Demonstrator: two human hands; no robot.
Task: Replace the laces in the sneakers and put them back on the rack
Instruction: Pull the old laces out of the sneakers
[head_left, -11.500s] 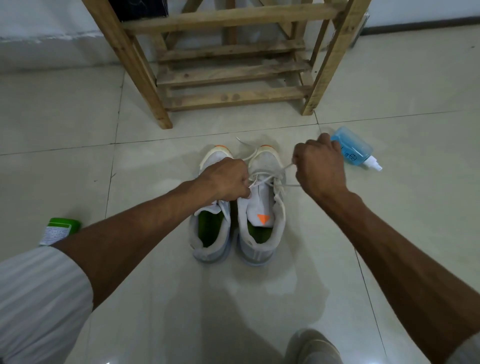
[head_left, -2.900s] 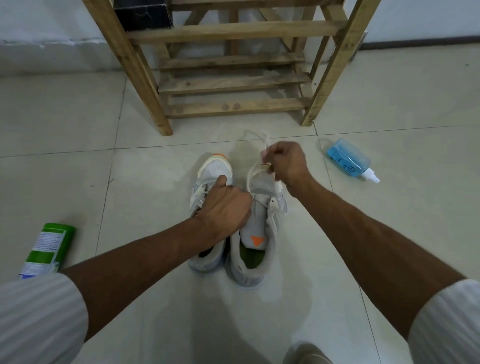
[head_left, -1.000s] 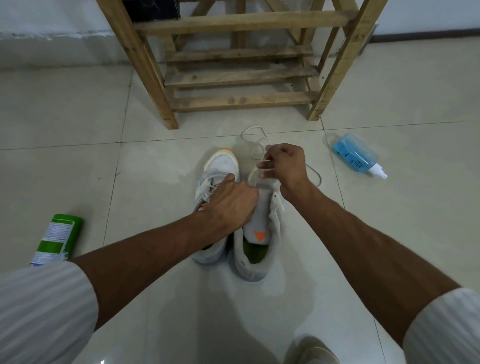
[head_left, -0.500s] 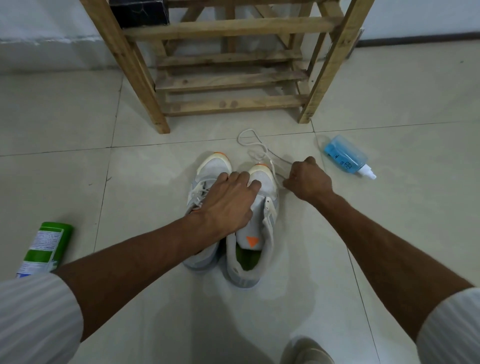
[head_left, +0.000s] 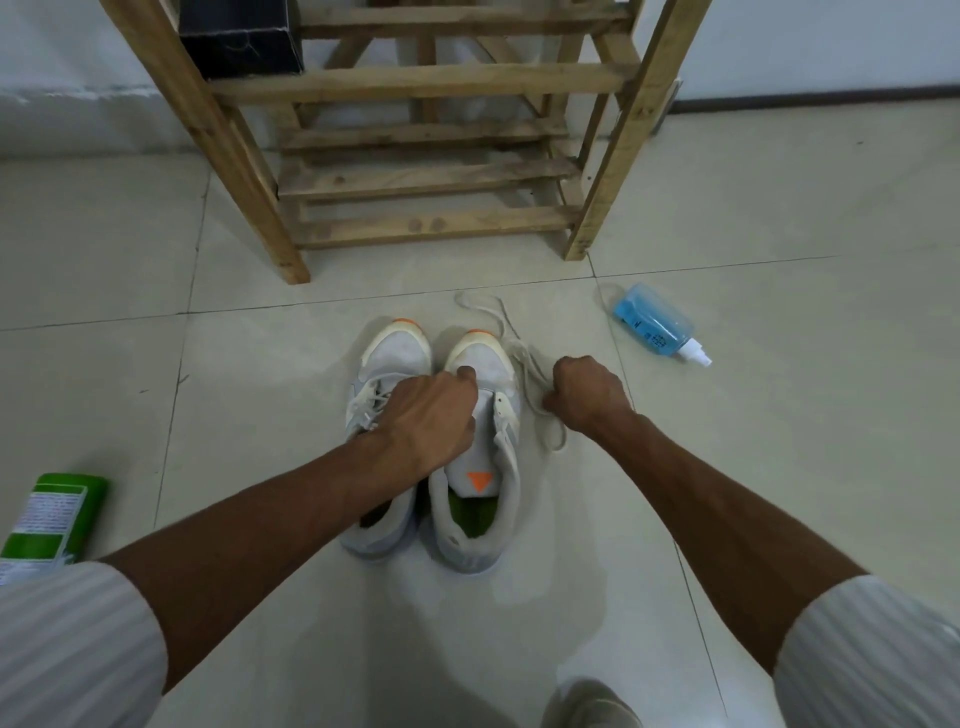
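Head view: right hand (head_left: 587, 397) clenches the lace (head_left: 525, 364) trailing forward; sneaker (head_left: 480, 475) lies just leftward under the left hand (head_left: 431, 421), grip unclear.

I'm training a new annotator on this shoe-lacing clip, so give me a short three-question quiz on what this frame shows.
1. True or false: the pale sneaker on the person's left is still laced.
2. Which hand rests on the unlaced pale sneaker: the left hand or the right hand?
3. What lies on the tiled floor to the right of the wooden slatted rack? A) blue spray bottle B) green can C) black box

Key: 1 true. 2 the left hand; the right hand pinches the loose white lace. 3 A.
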